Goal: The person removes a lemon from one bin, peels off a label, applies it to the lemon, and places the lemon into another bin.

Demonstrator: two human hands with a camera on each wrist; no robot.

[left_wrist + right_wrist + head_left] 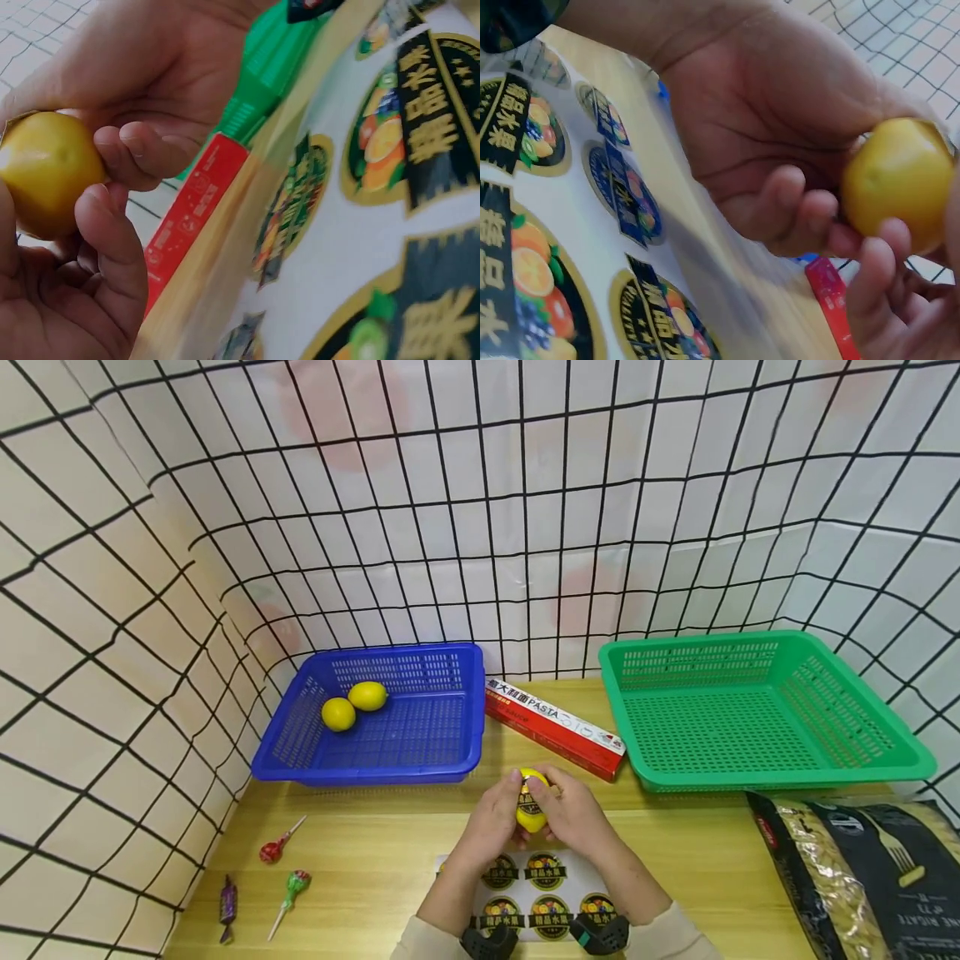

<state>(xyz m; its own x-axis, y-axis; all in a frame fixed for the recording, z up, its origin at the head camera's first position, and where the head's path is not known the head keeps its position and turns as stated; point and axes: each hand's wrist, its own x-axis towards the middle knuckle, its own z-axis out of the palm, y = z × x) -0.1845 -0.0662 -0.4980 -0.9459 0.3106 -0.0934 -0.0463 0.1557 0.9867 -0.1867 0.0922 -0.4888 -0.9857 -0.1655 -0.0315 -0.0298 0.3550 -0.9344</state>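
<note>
A yellow lemon [532,817] is gripped between my left hand [491,821] and my right hand [573,810], above the near middle of the table. A black and gold fruit sticker [529,798] lies on its upper face, with both thumbs at the sticker's edges. In the left wrist view the lemon [56,169] shows its bare end, fingers curled around it from both sides. The right wrist view shows the lemon [896,184] against the right fingertips. Below the hands lies a white sheet of round fruit stickers [525,893], partly covered by the forearms.
Two lemons [367,696] sit in the blue basket [367,775] at the back left. A red pasta box [555,731] lies between it and the green basket [780,781]. Front right is a pasta bag [862,877]; front left are two lollipops [297,882] and a purple wrapped candy [228,906].
</note>
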